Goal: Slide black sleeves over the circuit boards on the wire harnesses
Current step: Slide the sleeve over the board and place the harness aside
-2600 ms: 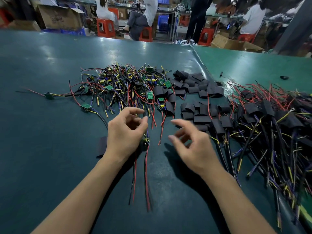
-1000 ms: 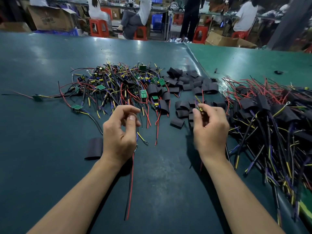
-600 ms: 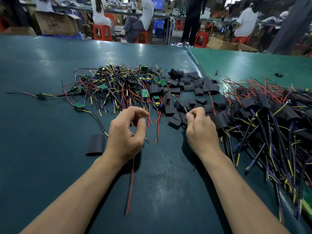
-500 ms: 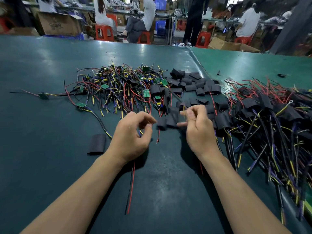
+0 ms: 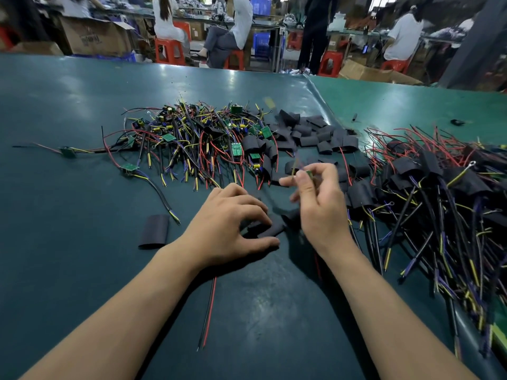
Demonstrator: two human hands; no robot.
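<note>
head: one wide-angle view from the person's head | faces forward and down | close over both forearms at the bottom of the frame | green table [image 5: 82, 242] fills the middle | workshop along the top edge

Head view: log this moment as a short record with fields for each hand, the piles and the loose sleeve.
left hand: low over the table, fingers curled over a black sleeve; grip unclear
right hand: raised, pinching a small green board
bare harnesses: heap beyond the left hand, green boards uncovered
sleeve pile: centre, far side
sleeved harnesses: heap on the right
loose sleeve: alone, left of the left hand
red-black wires: trailing from under the left wrist
</note>
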